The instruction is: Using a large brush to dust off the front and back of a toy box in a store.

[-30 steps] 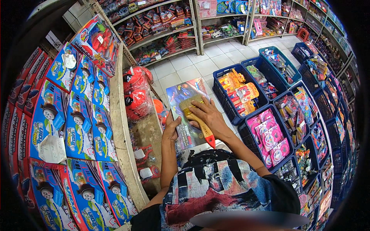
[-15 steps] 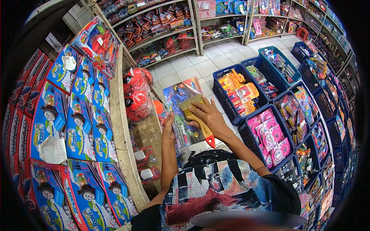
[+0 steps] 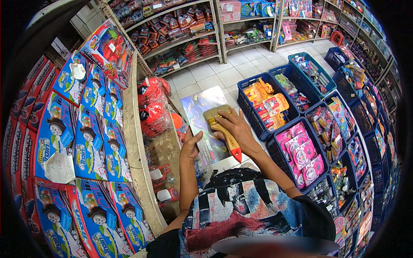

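Room: a toy-stocked aisle with a pale tiled floor [image 3: 206, 72] and metal racks [image 3: 218, 32] of packaged toys at the back.
Paintbrush: a wide paintbrush [image 3: 229, 138] with tan bristles, a yellowish handle and a red end, slanting over the flat box [image 3: 202, 129]; whether the bristles press on it, I cannot tell.
Right hand: the right hand [image 3: 235, 128] holds the brush, fingers bent over the band and upper handle.
Left hand: the left hand [image 3: 189, 146] grips the box's left edge, thumb on its face.
Box face: printed, glossy, whitened by glare toward the top; held up before the person's patterned shirt [image 3: 245, 206].
Near right: a dark blue crate [image 3: 246, 109] of orange packs [image 3: 273, 105], beside another holding pink packs [image 3: 303, 152].
Near left: red toys [image 3: 151, 112] in clear plastic.
Far left: blue train boxes [image 3: 89, 142], one bearing a paper note [image 3: 60, 167].
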Motion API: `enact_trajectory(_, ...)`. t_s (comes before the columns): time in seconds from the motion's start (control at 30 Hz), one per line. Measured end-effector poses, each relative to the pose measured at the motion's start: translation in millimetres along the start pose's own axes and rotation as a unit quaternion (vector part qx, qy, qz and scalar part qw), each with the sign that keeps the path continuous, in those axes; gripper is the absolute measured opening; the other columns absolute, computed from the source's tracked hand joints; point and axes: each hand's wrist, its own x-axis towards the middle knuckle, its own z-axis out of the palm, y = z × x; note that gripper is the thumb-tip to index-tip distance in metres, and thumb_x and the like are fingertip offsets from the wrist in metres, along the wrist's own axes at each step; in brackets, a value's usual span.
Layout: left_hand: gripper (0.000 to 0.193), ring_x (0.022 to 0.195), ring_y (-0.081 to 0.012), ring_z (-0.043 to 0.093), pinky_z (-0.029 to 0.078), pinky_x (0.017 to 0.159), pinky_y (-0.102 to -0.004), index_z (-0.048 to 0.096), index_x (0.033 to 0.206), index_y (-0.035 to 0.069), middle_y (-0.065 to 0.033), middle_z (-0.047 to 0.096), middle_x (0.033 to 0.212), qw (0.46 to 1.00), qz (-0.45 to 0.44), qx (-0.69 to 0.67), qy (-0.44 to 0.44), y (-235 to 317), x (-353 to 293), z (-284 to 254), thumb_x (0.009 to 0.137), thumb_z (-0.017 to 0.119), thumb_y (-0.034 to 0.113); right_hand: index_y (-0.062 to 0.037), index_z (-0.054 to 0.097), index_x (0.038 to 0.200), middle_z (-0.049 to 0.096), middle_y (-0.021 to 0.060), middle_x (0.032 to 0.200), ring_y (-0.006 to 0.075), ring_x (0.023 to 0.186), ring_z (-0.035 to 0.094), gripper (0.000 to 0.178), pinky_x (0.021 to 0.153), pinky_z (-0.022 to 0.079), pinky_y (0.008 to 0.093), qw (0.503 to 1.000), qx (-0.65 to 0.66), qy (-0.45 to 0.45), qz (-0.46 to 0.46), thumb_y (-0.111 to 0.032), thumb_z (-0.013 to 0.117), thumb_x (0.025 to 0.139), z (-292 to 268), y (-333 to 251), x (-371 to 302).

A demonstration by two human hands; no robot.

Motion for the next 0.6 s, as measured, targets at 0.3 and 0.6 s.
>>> enact_trajectory(0.3,0.047,0.092,-0.0222,0.064,0.055,0.076,-0.0341,0.048,0.119,-0.001,-0.0144,0.061,0.106,0.998,-0.036,-0.054,0.005,-3,2,-4,0.088,0.062,0.030,-0.0101,0.059,0.119,0.051,0.0132,0.128,0.0442,0.127,0.037,0.046,0.106,0.024,0.0562,0.999,0.020,-0.023,-0.042,-0.037,0.063,0.081,3,-7,2)
enact_trajectory(0.6,0.076,0.114,-0.0230,0.053,0.043,0.097,-0.0344,0.031,0.137,-0.002,-0.0132,0.052,0.126,0.995,-0.054,-0.010,-0.078,8,-5,12,0.074,0.072,0.005,-0.0089,0.060,0.118,0.051,0.0122,0.129,0.0434,0.127,0.037,0.047,0.106,0.022,0.0590,0.999,0.006,0.029,0.020,-0.038,0.065,0.081,2,6,1)
